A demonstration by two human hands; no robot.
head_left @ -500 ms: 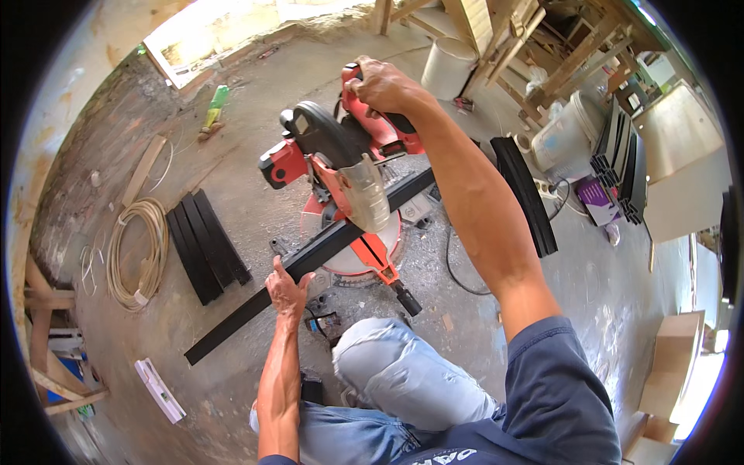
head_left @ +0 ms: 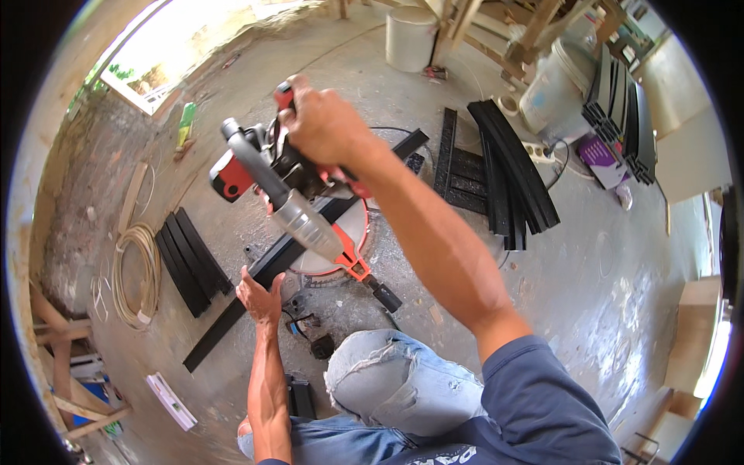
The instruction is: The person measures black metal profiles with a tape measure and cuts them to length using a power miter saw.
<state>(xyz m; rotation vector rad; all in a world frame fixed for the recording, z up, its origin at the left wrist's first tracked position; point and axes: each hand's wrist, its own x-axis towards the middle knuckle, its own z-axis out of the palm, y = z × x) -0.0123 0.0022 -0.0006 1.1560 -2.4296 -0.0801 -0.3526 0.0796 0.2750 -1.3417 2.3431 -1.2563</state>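
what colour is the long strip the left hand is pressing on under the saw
Black, seen best in the head view: the long strip under the left hand.

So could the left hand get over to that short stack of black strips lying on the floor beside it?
Probably yes. The left hand rests on the long black profile on the saw, and the stack of black strips lies just to its left with only bare floor between. It would have to let go of the profile first.

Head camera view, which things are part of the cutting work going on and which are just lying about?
In use:
right hand on the red mitre saw
left hand pressing the long black profile

Lying about:
stack of short black pieces
coiled hose
white buckets
black profile bundle
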